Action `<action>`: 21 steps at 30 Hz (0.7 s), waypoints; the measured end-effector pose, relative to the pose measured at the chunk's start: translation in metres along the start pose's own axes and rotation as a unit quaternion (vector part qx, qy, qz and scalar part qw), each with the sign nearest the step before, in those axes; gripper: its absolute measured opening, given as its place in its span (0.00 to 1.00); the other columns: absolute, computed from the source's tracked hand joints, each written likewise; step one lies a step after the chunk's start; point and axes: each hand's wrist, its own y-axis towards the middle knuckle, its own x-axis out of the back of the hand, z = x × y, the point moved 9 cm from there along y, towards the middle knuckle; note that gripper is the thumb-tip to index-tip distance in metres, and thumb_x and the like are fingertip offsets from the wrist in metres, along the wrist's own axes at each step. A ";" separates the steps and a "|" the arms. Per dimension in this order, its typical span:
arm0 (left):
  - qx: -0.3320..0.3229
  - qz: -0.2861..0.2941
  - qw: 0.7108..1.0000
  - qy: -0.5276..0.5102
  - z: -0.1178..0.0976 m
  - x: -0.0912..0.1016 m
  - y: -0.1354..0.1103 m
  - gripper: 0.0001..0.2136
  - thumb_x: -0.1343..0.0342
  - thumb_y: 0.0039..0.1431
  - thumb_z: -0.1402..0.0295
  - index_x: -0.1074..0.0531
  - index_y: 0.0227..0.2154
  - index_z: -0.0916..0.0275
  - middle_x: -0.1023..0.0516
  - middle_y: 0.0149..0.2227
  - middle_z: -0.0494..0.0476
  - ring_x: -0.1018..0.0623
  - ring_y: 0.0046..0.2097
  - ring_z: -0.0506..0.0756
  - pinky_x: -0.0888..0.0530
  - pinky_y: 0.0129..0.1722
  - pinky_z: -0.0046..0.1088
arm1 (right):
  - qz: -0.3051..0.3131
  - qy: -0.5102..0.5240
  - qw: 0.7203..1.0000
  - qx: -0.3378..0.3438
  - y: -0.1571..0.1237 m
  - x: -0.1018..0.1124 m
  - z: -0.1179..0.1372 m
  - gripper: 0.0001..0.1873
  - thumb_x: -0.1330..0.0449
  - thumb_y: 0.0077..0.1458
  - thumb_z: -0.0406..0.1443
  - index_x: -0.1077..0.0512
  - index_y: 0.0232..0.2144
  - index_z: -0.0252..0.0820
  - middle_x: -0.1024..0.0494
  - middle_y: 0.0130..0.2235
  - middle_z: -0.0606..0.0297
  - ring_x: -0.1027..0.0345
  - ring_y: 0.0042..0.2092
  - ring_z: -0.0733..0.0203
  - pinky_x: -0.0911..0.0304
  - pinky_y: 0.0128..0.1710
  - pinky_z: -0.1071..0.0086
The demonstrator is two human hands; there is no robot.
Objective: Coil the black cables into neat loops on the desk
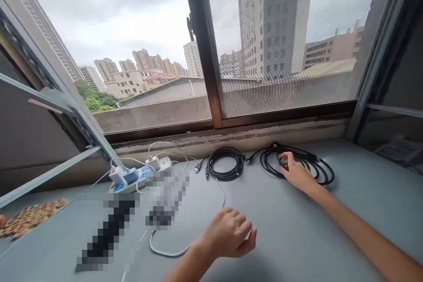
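My right grip (297, 174) is right of centre in the frame, reaching over the larger black cable coil (307, 156), thumb and forefinger bent toward each other above its loops; I cannot tell whether a strand is pinched between them. My left grip (228, 233), at the lower centre, is loosely curled with its back toward me and its thumb along the right side; nothing shows in it, though its palm is hidden, so I cannot tell how far it is closed. The larger coil spreads to both sides of my right fingers, its loops loose and overlapping. Just to its left, near the middle of the frame, lies a smaller black cable coil (226, 177), a neater ring with plug ends on its left. A white cable (170, 255) curves along the grey counter (291, 246) beside my left wrist. Further left, a white power strip (142, 180) with blue sockets carries several adapters, and two pixelated dark patches sit below it. A patterned brown mat (36, 218) lies at the left edge. Behind the counter, a window frame (211, 75) divides the upper frame, with tall buildings (274, 22) and cloudy sky beyond.
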 end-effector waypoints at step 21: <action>0.040 -0.079 0.994 0.064 0.029 0.033 -0.002 0.16 0.55 0.56 0.70 0.42 0.14 0.62 0.41 0.13 0.47 0.42 0.16 0.47 0.44 0.18 0.26 | -0.443 -0.004 0.809 0.387 -0.085 0.122 0.100 0.13 0.49 0.52 0.23 0.30 0.36 0.40 0.23 0.33 0.59 0.30 0.36 0.60 0.37 0.35 0.70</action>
